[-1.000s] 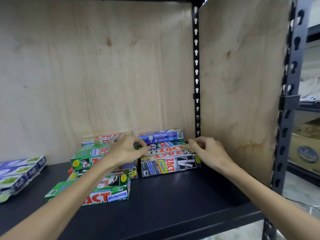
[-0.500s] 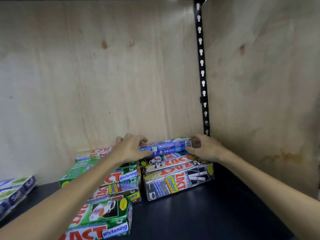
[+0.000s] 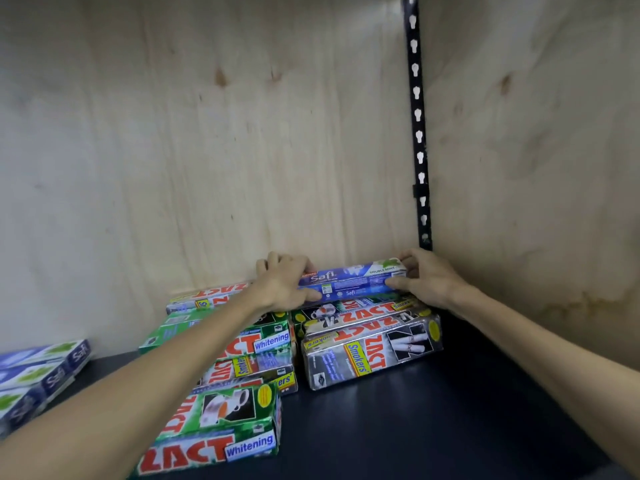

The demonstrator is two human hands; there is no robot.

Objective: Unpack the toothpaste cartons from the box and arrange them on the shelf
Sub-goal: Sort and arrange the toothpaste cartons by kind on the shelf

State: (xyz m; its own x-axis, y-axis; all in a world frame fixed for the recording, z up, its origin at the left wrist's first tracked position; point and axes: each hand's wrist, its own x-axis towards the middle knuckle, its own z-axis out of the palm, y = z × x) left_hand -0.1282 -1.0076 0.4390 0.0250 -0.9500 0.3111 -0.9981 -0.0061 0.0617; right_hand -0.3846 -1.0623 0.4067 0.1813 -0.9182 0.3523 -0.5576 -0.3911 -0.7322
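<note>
A blue Safi toothpaste carton (image 3: pixel 353 278) lies lengthwise on top of the rear stack, close to the back wall. My left hand (image 3: pixel 284 282) grips its left end and my right hand (image 3: pixel 426 275) grips its right end, thumbs in front. Under it lie silver Zact Smokers cartons (image 3: pixel 372 351). Green Zact Whitening cartons (image 3: pixel 221 427) are stacked to the left and front on the black shelf (image 3: pixel 433 427).
More blue Safi cartons (image 3: pixel 38 375) lie at the far left of the shelf. Plywood panels close the back (image 3: pixel 207 150) and right side (image 3: pixel 536 168), with a black slotted upright (image 3: pixel 419 133) in the corner.
The view has moved closer to the shelf. Both hands went from the Zact cartons to the ends of the blue Safi carton and now hold it on the rear stack.
</note>
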